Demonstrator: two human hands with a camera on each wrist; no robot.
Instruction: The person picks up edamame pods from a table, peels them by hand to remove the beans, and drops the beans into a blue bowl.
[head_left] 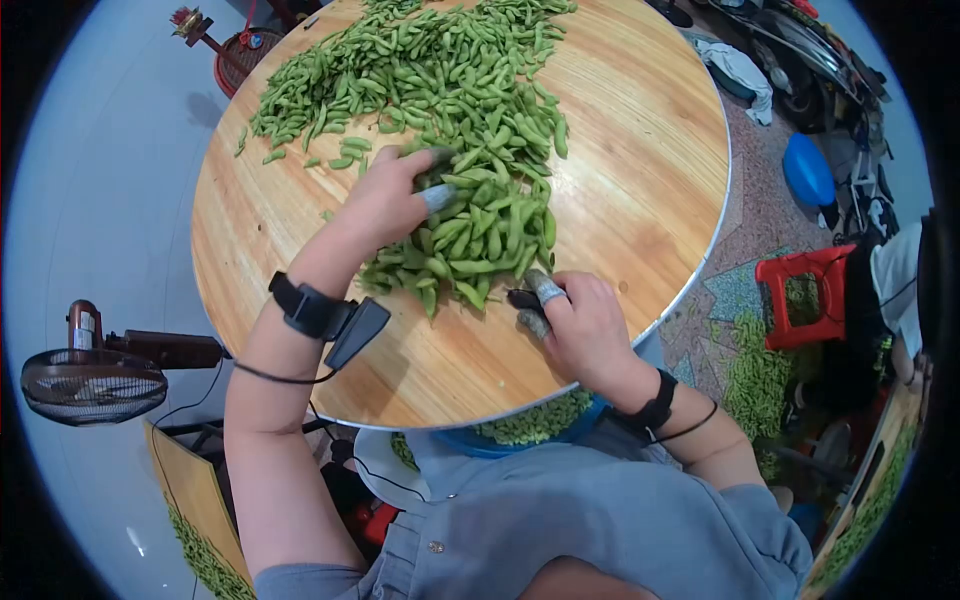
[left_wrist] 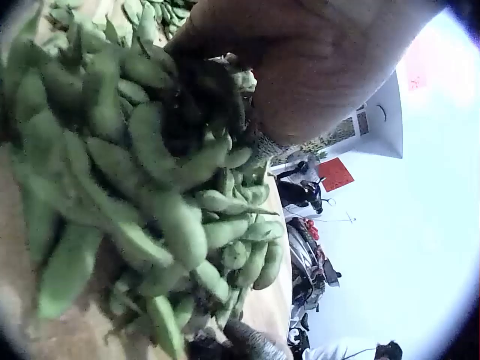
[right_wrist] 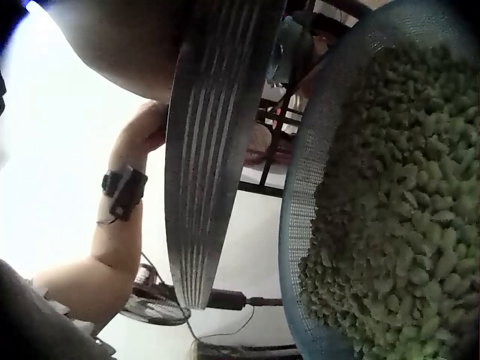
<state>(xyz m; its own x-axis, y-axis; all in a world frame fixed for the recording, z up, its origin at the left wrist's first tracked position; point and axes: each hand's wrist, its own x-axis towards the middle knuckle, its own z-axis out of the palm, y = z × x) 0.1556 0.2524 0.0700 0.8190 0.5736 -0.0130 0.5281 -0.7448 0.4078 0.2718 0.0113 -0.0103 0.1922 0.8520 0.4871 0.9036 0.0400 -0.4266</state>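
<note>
Green soybean pods [head_left: 495, 225] lie in a heap on the round wooden table [head_left: 640, 170], reaching from its far side to near the front. My left hand [head_left: 388, 198] rests on the left side of the near heap, thumb and index finger apart, with wrapped fingertips among the pods. In the left wrist view, pods [left_wrist: 180, 225] crowd beneath that hand and partly hide its fingers. At the heap's near right edge is my right hand [head_left: 590, 325], its grey- and black-covered fingertips close to the nearest pods. It grips no pod that shows.
Under the table's front edge, a blue mesh basket [right_wrist: 291, 247] holds shelled green beans [right_wrist: 405, 225]. A fan [head_left: 95, 385] stands at the left. On the right are a red stool [head_left: 800, 337], a blue basin [head_left: 808, 170] and green scraps [head_left: 755, 375] on the floor.
</note>
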